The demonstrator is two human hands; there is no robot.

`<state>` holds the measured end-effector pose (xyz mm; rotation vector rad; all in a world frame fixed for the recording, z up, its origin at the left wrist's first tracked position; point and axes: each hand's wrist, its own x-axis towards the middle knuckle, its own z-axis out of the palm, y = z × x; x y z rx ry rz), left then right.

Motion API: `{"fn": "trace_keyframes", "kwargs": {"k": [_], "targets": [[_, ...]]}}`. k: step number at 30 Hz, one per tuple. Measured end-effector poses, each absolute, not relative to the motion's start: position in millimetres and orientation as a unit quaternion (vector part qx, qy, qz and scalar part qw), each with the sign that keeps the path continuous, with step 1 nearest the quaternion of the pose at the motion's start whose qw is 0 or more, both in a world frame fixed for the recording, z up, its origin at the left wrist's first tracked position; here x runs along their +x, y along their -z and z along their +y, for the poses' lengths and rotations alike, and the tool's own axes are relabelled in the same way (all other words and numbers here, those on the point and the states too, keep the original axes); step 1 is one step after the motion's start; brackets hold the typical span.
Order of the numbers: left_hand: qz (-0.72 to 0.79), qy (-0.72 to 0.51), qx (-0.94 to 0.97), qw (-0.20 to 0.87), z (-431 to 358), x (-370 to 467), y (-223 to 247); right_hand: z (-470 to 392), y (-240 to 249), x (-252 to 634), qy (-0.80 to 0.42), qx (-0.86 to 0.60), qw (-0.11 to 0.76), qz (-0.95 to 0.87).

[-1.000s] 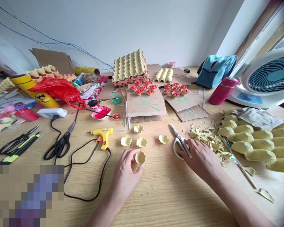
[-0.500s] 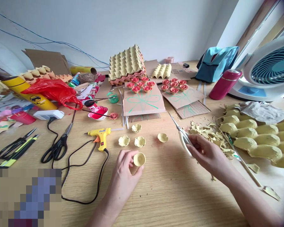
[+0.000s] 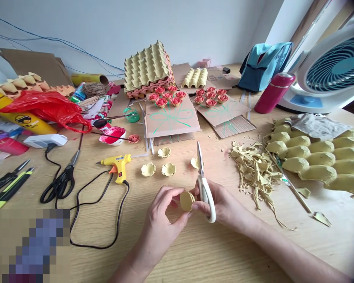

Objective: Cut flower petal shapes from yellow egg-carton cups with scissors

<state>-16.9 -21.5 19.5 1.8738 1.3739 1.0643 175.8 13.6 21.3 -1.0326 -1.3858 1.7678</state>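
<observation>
My left hand point(image 3: 165, 220) grips a small round egg-carton cup point(image 3: 187, 201) between thumb and fingers, its flat round side facing me. My right hand point(image 3: 224, 202) holds white-handled scissors point(image 3: 205, 192) with the blades pointing away and up; its thumb and fingertips also touch the cup's right edge. Beyond the hands lie several cream petal-edged cups point(image 3: 168, 169); one of them, a flower-shaped cup point(image 3: 194, 162), is partly hidden behind the scissor blades. Right of the scissors is a heap of cream carton trimmings point(image 3: 253, 167).
A yellow glue gun point(image 3: 118, 167) with a looping cord and black scissors point(image 3: 59, 182) lie left. Red paper roses point(image 3: 176, 101) stand on cardboard point(image 3: 172, 124) at the back. An egg tray point(image 3: 321, 157) sits right, near a pink flask point(image 3: 274, 92) and a fan point(image 3: 327, 70).
My right hand has brought the scissors left from beside the trimmings to the cup. My left hand has shifted slightly right, and the cup has turned. The view has moved a little.
</observation>
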Motion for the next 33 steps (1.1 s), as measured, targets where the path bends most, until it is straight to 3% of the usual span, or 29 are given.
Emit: {"fn": "trace_keyframes", "kwargs": {"k": [15, 19, 25, 33], "targets": [[0.483, -0.425, 0.584, 0.496, -21.2, -28.5, -28.8, 13.5, -23.9, 179.6, -0.695, -0.359, 0.336, -0.524], [0.468, -0.438, 0.622, 0.45, -23.7, -37.5, -37.1, 14.6, -26.8, 182.4, -0.677, -0.38, 0.351, -0.524], [0.374, -0.33, 0.806, 0.32, -28.0, -36.0, -42.5, 16.5, -26.4, 184.7, -0.704, -0.376, 0.376, -0.47], [0.426, -0.369, 0.784, 0.261, -24.9, -33.5, -36.6, 17.7, -19.2, 184.4, -0.701, -0.378, 0.417, -0.439]]}}
